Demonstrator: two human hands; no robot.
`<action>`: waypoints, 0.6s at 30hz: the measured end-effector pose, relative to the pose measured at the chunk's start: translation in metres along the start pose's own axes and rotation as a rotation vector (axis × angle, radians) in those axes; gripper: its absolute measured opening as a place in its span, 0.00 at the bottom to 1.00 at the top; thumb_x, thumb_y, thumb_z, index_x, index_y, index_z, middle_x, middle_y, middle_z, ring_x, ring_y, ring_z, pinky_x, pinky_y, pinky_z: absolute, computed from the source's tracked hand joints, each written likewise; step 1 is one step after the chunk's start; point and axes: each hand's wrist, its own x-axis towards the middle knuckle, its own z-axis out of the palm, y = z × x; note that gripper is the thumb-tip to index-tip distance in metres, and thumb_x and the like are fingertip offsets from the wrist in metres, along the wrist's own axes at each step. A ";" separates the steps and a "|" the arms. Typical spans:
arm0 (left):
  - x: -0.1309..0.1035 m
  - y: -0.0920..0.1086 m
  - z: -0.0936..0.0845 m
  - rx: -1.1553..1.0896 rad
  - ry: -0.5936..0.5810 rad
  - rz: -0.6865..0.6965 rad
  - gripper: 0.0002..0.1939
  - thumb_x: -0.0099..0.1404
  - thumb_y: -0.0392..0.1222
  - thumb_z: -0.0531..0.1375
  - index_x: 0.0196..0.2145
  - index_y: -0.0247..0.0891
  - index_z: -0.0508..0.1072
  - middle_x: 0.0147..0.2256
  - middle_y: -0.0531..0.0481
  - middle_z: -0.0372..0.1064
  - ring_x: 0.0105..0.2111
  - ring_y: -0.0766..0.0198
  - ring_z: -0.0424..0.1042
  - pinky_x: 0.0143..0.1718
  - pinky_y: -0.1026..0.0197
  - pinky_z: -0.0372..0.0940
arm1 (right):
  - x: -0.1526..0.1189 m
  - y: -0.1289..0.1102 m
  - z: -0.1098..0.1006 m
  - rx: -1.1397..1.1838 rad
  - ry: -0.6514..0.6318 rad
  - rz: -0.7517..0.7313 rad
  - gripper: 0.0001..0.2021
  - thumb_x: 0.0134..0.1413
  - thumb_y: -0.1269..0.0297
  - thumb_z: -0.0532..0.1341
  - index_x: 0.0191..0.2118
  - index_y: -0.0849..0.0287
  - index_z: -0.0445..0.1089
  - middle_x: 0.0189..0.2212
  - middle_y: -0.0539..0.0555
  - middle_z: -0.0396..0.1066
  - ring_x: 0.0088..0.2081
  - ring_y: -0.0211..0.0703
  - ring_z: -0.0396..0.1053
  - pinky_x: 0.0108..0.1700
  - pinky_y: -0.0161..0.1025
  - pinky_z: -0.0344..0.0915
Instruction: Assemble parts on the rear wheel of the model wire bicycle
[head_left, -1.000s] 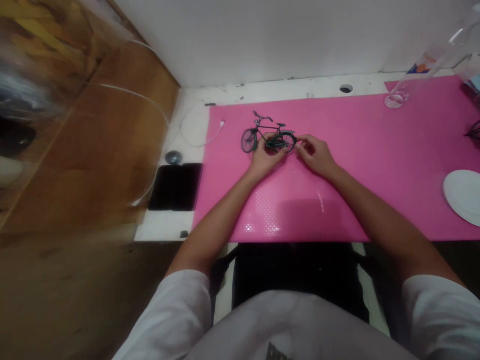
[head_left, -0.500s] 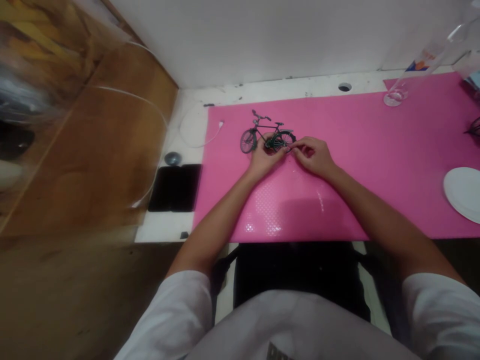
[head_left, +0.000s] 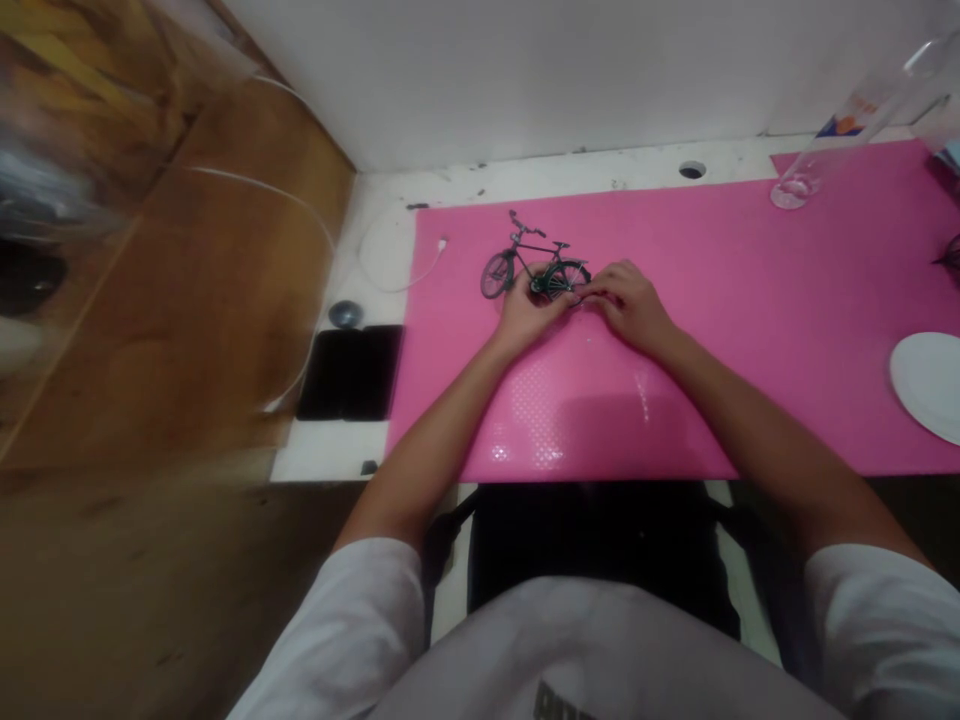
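A small dark model bicycle (head_left: 534, 250) stands near the middle of the pink mat (head_left: 720, 300), its handlebar up and its front wheel to the left. My left hand (head_left: 531, 312) is closed around its lower frame and rear wheel, the thumb toward the right. Fingers and thumb of my right hand (head_left: 628, 300) are pinched together at the lower back of the rear wheel, almost meeting the left thumb. Whatever lies between the right fingertips is too small to make out.
On the left are a black flat object (head_left: 351, 373), a small round dark item (head_left: 346, 314) and a white cable (head_left: 427, 272). A clear bottle (head_left: 832, 150) stands at the back right, and a white plate (head_left: 930, 385) lies at the right edge.
The bicycle's handlebar end has shifted slightly up and to the right. My right fingers have curled a little differently near the rear wheel. My left hand keeps its hold.
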 end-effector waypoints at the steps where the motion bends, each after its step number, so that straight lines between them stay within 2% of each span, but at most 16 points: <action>1: 0.001 0.000 0.000 -0.014 -0.005 -0.005 0.29 0.57 0.43 0.85 0.53 0.48 0.82 0.46 0.49 0.86 0.46 0.55 0.85 0.59 0.45 0.82 | 0.000 0.001 0.000 -0.005 -0.004 0.002 0.10 0.79 0.56 0.68 0.50 0.42 0.91 0.46 0.57 0.84 0.52 0.60 0.78 0.62 0.65 0.79; 7: 0.001 0.001 -0.001 -0.030 -0.021 -0.003 0.30 0.56 0.46 0.86 0.53 0.46 0.82 0.47 0.48 0.87 0.46 0.55 0.85 0.59 0.46 0.82 | -0.001 0.002 0.001 -0.045 0.010 -0.030 0.10 0.79 0.53 0.69 0.48 0.41 0.91 0.45 0.57 0.81 0.52 0.61 0.76 0.60 0.64 0.78; 14: 0.002 0.000 -0.006 -0.050 -0.120 0.008 0.39 0.52 0.60 0.90 0.54 0.47 0.81 0.52 0.44 0.87 0.52 0.49 0.87 0.62 0.44 0.82 | -0.002 -0.006 0.001 -0.043 0.047 -0.033 0.18 0.82 0.41 0.65 0.47 0.46 0.88 0.45 0.60 0.79 0.52 0.62 0.75 0.60 0.64 0.77; 18: 0.005 -0.007 -0.008 -0.099 -0.171 0.027 0.44 0.53 0.68 0.89 0.56 0.46 0.80 0.53 0.43 0.86 0.53 0.50 0.87 0.64 0.45 0.82 | -0.002 -0.007 0.003 -0.037 0.069 -0.054 0.20 0.83 0.39 0.63 0.49 0.46 0.87 0.45 0.60 0.78 0.52 0.61 0.76 0.60 0.63 0.77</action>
